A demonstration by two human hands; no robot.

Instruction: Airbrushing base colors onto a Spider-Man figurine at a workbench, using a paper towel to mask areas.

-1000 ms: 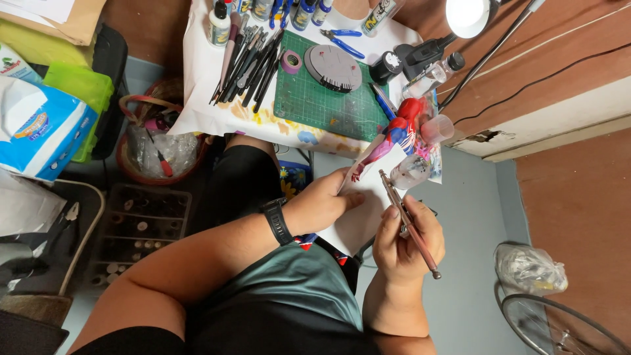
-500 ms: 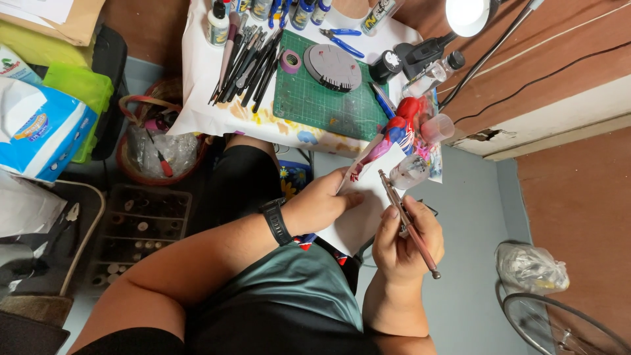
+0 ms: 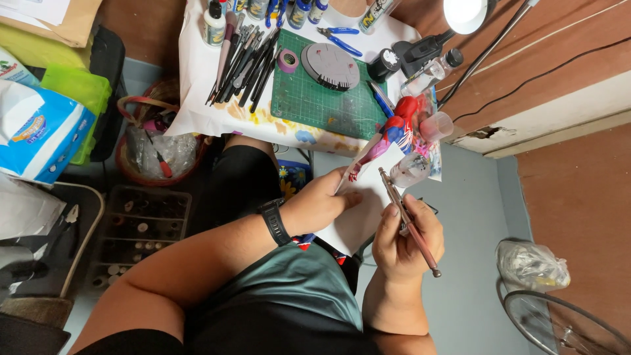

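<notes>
Your left hand [image 3: 322, 200] is closed around the bottom of a little red and blue toy figure [image 3: 393, 133]. Your fingers are curled tight on it, and the figure sticks up and away from your hand, toward the table. You have a black watch [image 3: 275, 221] on that wrist.

Your right hand [image 3: 404, 240] is closed on a thin brown brush [image 3: 407, 222]. Your thumb and fingers pinch it near the middle. The brush leans, with one end up near the figure's legs and the other end poking out past your hand. I cannot tell if the tip touches the figure.

A white sheet of paper [image 3: 358, 220] lies on your lap, under both hands. A small clear cup [image 3: 436, 125] sits just beside the figure, near the table's edge.

On the table there is a green mat [image 3: 309, 102]. A round gray base [image 3: 334, 66] rests on the mat, and a roll of purple tape [image 3: 287, 60] lies close to it. A bunch of dark brushes [image 3: 246, 62] lies to the left of the mat. Blue pliers [image 3: 338, 38] lie at the top of the mat. A white lamp [image 3: 468, 13] shines at the far corner.
</notes>
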